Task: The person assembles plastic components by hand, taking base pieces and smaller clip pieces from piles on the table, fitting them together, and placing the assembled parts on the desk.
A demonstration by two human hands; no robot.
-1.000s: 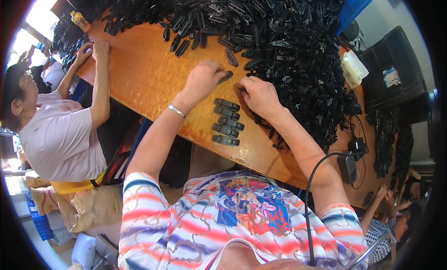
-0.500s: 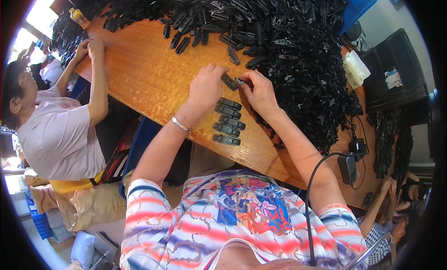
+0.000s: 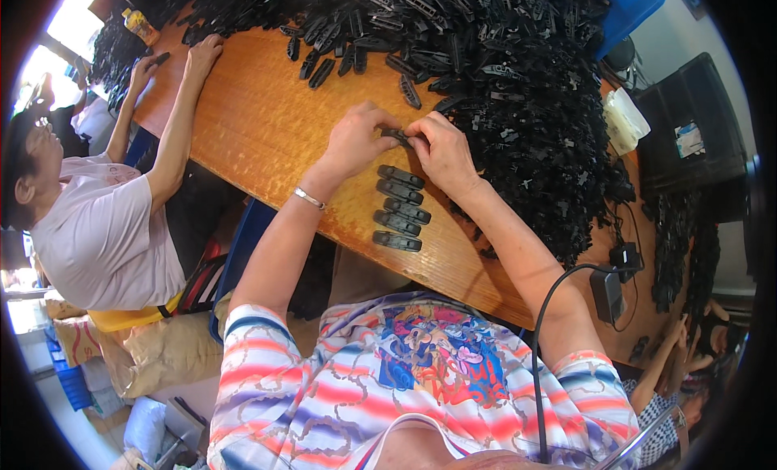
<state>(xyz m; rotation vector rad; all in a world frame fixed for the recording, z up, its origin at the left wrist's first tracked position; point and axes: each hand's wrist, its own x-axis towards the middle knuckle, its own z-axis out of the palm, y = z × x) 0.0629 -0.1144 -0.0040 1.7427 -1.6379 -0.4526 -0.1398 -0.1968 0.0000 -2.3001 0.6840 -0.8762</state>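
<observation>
My left hand (image 3: 356, 140) pinches the left end of a long black plastic part (image 3: 395, 135) just above the table. At the other end of that part, my right hand (image 3: 443, 153) has its thumb and fingers closed; whether a smaller piece sits between them is hidden. Closer to me, several similar black plastic parts (image 3: 398, 198) lie side by side in a short column on the wooden table (image 3: 267, 106).
Loose long black parts (image 3: 421, 17) heap along the far side. A mound of small black pieces (image 3: 534, 162) borders my right forearm. A cable with a black adapter (image 3: 605, 296) hangs at the right. At the left, another person (image 3: 105, 227) works at the table.
My hands have come together: the right fingers, holding a small piece earlier, now meet the long part, which has turned more level. The person at left has moved their hands apart.
</observation>
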